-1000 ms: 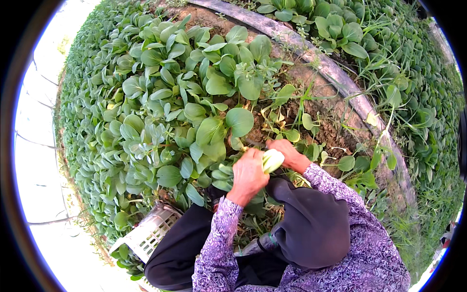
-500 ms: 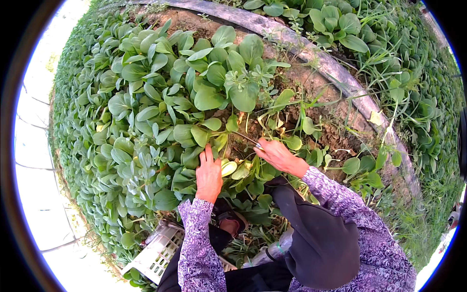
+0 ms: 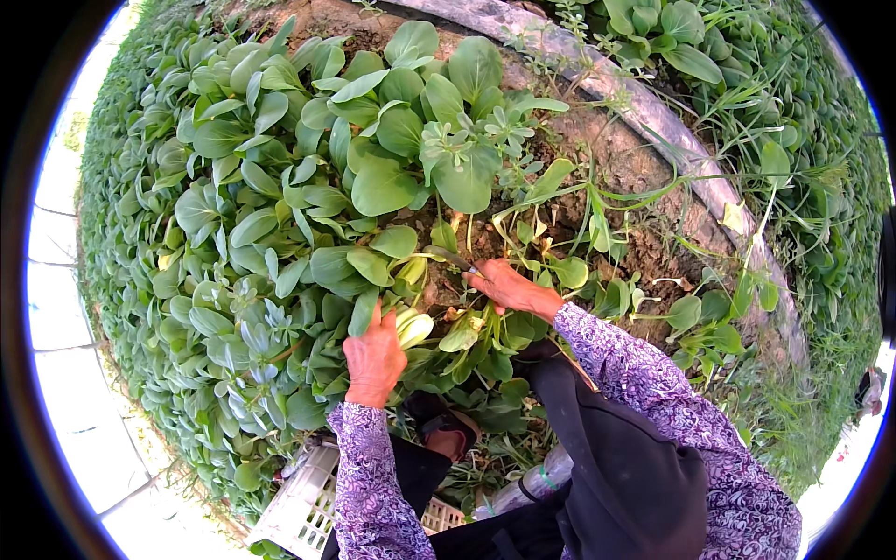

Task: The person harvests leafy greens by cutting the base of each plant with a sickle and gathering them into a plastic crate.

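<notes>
Just below the middle of the frame, the left hand point(image 3: 375, 359) closes around the base of a leafy green plant point(image 3: 411, 322), fingers wrapped over its pale stalks and pressing the leaves aside, apparently to steady it and bare its foot. Just right of centre, the right hand point(image 3: 504, 285) is closed on a small knife point(image 3: 455, 260) whose blade points up-left toward the soil at the plant's root, low enough to reach under the leaves. The bed of green plants point(image 3: 280, 187) fills the left and upper frame; bare soil point(image 3: 644, 252) and a grey concrete curb point(image 3: 597, 79) run along the upper right. A white plastic crate point(image 3: 299, 509) sits at the bottom edge near the knees, within easy reach.
</notes>
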### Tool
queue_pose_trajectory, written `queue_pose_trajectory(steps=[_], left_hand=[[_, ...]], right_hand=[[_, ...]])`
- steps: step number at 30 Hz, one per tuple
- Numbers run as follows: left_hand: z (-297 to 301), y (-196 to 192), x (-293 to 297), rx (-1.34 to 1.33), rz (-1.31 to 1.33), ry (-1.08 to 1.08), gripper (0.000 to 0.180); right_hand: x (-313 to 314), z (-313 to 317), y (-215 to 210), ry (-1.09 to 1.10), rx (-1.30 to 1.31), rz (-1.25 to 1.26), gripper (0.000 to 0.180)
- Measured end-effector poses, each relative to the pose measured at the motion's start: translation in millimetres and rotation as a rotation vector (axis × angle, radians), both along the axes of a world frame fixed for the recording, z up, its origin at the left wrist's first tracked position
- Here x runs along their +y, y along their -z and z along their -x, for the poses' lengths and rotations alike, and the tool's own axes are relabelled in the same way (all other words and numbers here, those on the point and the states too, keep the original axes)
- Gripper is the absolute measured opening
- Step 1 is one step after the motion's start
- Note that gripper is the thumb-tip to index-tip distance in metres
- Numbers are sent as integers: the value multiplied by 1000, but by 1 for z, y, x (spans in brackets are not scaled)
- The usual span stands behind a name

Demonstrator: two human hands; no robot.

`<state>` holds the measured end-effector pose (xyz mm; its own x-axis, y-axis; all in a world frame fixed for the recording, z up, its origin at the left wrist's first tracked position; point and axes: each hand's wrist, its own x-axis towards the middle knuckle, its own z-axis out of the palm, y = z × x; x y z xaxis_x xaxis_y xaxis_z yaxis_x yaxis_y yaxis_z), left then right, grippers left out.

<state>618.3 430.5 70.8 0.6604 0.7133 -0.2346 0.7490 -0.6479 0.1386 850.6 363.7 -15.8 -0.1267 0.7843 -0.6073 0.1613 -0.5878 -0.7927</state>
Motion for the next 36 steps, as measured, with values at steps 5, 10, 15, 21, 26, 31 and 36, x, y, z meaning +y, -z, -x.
queue_pose_trajectory(steps=[5,10,15,21,26,31,36], left_hand=[[-1,4,17,-117,29,0,30],[12,7,23,-94,106,-87,22],[5,-33,4,-77,189,-254,36],[0,-122,-54,-677,387,-391,47],[-2,-129,-85,-991,619,-414,42],[-23,-84,-104,-758,286,-328,46],[-1,-72,-119,-676,-25,-133,51]], right_hand=[[-4,19,31,62,-63,-108,32],[11,8,-17,-154,-144,8,34],[-29,-32,-59,-80,-338,-258,39],[-47,-53,-159,429,147,-282,35],[-29,-22,-227,286,260,-484,46],[-33,-20,-210,596,214,-415,45],[-30,-15,-184,466,89,-350,36]])
